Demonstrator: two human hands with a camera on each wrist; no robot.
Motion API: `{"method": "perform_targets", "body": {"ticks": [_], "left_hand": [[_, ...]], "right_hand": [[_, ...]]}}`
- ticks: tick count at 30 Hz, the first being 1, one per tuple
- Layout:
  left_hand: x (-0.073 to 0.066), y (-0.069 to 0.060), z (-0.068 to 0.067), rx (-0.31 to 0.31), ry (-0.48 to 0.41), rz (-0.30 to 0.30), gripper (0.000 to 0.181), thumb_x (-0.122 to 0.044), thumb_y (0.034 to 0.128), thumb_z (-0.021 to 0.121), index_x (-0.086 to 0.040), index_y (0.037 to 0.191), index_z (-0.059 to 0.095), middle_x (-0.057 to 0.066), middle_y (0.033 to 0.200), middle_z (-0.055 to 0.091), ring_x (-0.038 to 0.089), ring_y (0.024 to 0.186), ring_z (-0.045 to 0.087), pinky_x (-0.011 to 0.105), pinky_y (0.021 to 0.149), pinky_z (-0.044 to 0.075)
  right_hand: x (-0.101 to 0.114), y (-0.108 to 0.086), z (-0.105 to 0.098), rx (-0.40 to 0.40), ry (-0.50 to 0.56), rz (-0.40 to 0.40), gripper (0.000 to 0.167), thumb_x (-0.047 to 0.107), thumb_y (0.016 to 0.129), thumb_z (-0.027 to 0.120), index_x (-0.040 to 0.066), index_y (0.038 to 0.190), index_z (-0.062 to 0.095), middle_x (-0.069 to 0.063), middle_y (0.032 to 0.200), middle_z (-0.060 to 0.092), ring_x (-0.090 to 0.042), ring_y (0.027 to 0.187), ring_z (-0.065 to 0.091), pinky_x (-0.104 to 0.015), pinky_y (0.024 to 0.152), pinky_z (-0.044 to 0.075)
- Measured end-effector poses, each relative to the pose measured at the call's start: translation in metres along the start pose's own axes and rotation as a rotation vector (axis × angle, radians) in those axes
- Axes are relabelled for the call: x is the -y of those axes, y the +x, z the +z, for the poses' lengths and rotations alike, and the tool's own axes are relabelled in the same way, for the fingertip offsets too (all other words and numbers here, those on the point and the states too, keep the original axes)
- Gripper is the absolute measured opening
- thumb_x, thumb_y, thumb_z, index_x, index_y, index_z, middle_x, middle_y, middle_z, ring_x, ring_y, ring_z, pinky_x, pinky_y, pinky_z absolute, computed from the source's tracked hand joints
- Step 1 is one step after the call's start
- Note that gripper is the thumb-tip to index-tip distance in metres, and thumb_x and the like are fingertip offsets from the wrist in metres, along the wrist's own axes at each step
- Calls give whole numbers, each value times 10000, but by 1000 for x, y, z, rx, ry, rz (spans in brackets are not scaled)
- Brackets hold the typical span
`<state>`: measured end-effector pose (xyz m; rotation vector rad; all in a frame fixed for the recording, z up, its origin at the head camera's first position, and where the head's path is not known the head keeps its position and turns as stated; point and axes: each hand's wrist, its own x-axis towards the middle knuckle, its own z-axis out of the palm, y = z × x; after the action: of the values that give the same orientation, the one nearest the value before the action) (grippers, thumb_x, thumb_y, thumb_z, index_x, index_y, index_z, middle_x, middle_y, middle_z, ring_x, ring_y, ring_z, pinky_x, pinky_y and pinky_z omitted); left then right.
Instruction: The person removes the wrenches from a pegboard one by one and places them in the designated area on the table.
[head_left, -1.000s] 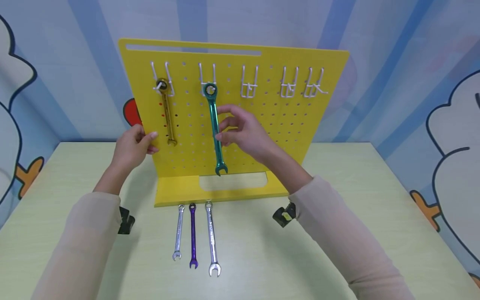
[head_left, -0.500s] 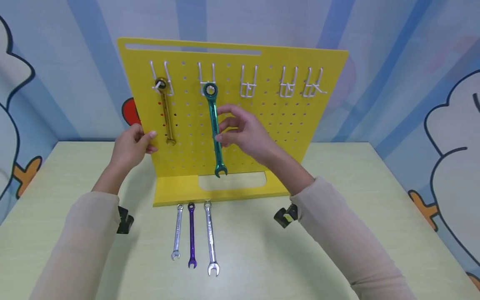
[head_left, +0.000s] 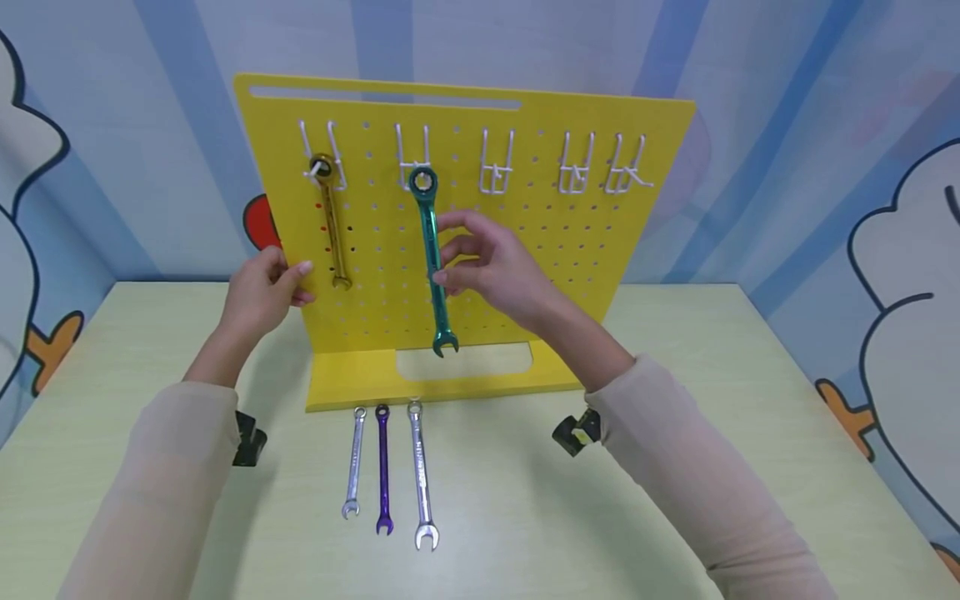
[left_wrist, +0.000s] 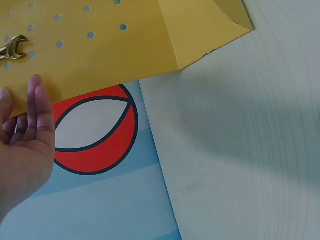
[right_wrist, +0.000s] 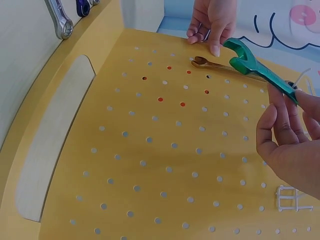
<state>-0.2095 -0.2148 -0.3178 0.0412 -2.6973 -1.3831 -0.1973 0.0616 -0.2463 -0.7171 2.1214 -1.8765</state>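
A green combination wrench (head_left: pixel 434 258) is pinched between the thumb and fingers of my right hand (head_left: pixel 487 262). Its ring end is up at the second white hook (head_left: pixel 412 150), its open end points down; whether the hook passes through the ring is hard to tell. My left hand (head_left: pixel 264 292) grips the left edge of the yellow pegboard (head_left: pixel 465 292) between thumb and fingers. A gold wrench (head_left: pixel 333 225) hangs by its ring from the leftmost hook (head_left: pixel 339 162), near my left hand. In the right wrist view, the green wrench (right_wrist: pixel 260 70) stands out from the board.
On the table (head_left: pixel 600 500) before the board lie a small silver wrench (head_left: pixel 355 462), a purple wrench (head_left: pixel 384 471) and a larger silver wrench (head_left: pixel 422 475). More white hooks (head_left: pixel 497 167) line the board to the right. A patterned wall (head_left: pixel 787 167) stands behind.
The green wrench has shifted very slightly right and down with my right hand, its open end swinging a little right. My left hand keeps its hold on the board.
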Motion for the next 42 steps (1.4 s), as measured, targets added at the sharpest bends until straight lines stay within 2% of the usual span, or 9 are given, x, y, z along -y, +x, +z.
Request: {"method": "perform_targets", "body": {"ticks": [8, 19, 28, 39, 42], "left_hand": [[-1, -1, 0, 0, 3, 1, 358, -344, 937, 460, 11, 928, 415, 163, 890, 528, 183, 727, 640, 154, 587, 502], [-1, -1, 0, 3, -3, 0, 352, -336, 936, 465, 12, 922, 414, 163, 885, 533, 163, 712, 638, 156, 587, 504], [-2, -2, 0, -2, 8, 0, 325, -309, 949, 457, 13, 923, 419, 169, 883, 544, 151, 705, 635, 163, 583, 509], [-3, -2, 0, 5, 5, -3, 346, -333, 944, 458, 9, 917, 413, 165, 882, 539, 173, 722, 644, 172, 589, 511], [-3, -2, -1, 5, 6, -3, 351, -338, 943, 457, 9, 917, 411, 165, 884, 538, 179, 727, 646, 171, 588, 508]], "right_hand": [[1, -1, 0, 13, 11, 2, 444, -138, 830, 558, 32, 1228, 460, -130, 879, 529, -254, 734, 581, -402, 737, 521], [2, -5, -1, 22, -3, 12, 439, -143, 824, 560, 31, 1215, 459, -132, 883, 528, -259, 734, 571, -343, 702, 527], [-2, -9, -3, 33, -30, 35, 444, -145, 825, 556, 36, 1217, 453, -138, 884, 522, -287, 799, 599, -355, 722, 527], [-21, -19, -2, 26, -64, 111, 403, -123, 826, 575, 48, 1170, 453, -179, 885, 542, -276, 736, 594, -344, 693, 527], [-30, -23, -2, 33, -65, 136, 399, -126, 828, 569, 49, 1166, 452, -153, 856, 558, -272, 730, 604, -394, 727, 529]]}}
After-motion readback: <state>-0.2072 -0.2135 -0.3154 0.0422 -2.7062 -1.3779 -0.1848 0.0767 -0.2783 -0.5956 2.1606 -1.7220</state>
